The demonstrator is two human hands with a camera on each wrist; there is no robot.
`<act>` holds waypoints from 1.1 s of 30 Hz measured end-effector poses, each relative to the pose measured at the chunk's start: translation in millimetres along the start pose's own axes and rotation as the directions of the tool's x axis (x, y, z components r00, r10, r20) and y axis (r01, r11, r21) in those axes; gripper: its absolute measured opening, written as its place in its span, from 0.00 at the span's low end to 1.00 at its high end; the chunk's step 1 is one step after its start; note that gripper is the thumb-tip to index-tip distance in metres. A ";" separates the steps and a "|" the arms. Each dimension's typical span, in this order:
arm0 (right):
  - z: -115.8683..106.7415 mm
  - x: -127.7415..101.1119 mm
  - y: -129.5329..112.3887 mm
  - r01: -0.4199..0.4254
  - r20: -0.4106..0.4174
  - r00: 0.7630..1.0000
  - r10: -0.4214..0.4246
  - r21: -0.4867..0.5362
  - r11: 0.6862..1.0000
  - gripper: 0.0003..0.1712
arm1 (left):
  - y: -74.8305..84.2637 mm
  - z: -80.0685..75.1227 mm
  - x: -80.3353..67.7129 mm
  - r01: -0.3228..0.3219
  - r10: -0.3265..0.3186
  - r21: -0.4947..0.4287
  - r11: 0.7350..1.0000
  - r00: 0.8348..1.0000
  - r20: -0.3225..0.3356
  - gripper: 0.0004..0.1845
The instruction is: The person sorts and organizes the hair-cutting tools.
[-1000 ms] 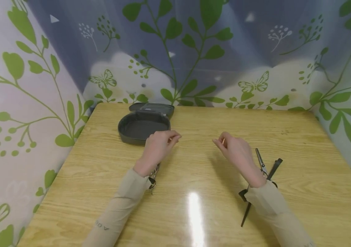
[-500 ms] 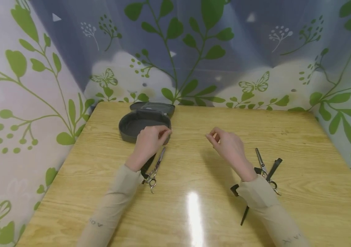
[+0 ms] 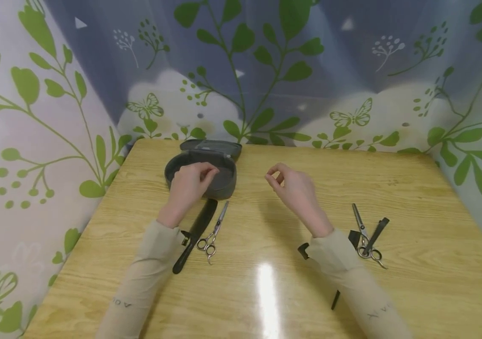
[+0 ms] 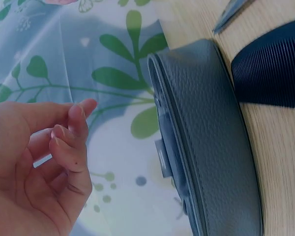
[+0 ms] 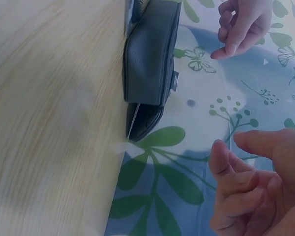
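Left hand (image 3: 188,181) loosely curled, holding nothing, over open grey oval leather case's (image 3: 224,187) rim, right hand (image 3: 293,188) likewise curled and bare above bare wooden table (image 3: 414,197) middle, black comb (image 3: 196,233) and silver scissors (image 3: 212,233) just beside case

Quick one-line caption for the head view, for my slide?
Left hand hovers over the open grey case, right hand empty beside it; comb and scissors lie on the table.

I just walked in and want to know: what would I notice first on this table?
Two bare hands hover over the wooden table: the left hand above an open grey case at the far left, the right hand mid-table. A black comb and scissors lie in front of the case.
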State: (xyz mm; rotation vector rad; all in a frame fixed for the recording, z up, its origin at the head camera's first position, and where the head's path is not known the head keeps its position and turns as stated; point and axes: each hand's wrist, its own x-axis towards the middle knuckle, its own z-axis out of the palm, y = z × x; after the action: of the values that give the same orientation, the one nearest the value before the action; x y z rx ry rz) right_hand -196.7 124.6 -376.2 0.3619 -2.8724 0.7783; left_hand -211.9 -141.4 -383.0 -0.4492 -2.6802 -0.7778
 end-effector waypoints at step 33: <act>63.2 53.9 -26.9 -0.103 0.172 0.981 0.093 0.049 0.993 0.31 | -108.5 -36.5 1.8 0.369 -0.370 0.047 0.928 0.928 0.033 0.21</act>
State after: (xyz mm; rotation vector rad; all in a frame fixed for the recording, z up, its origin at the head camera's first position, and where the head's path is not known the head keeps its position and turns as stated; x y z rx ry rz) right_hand -246.1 59.3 -406.7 0.3094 -3.0520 0.8901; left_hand -247.1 -248.5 -402.9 0.0588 -2.8524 -0.8173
